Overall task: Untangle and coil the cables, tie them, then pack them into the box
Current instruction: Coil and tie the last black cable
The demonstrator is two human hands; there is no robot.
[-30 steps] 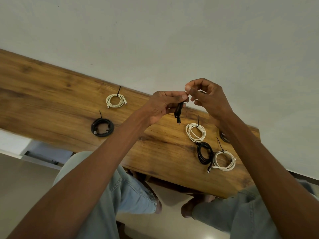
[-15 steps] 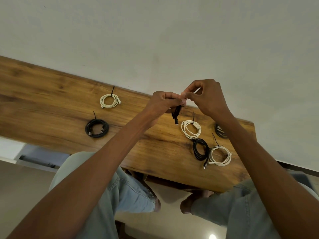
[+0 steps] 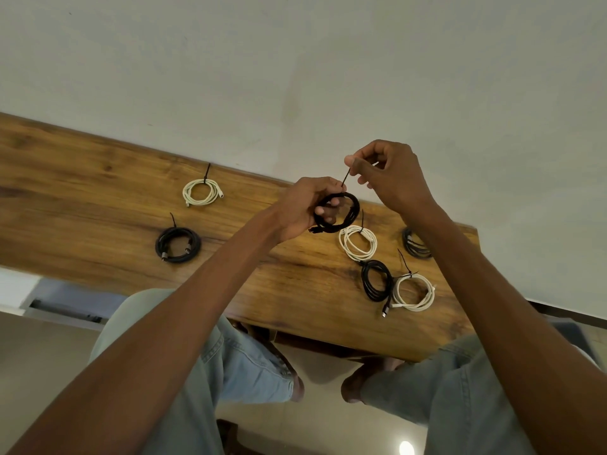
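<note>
Hands raised above the table (image 3: 98, 178): left hand (image 3: 302, 208) curls its grip round a black coiled cable (image 3: 338, 211), right hand (image 3: 391, 175) pinches the thin black tie (image 3: 345, 178) rising from it. Six other coils lie on the table, two left, four right.

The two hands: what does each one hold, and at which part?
The left hand grips the black coiled cable through its loop. The right hand pinches the free end of the black tie.
</note>
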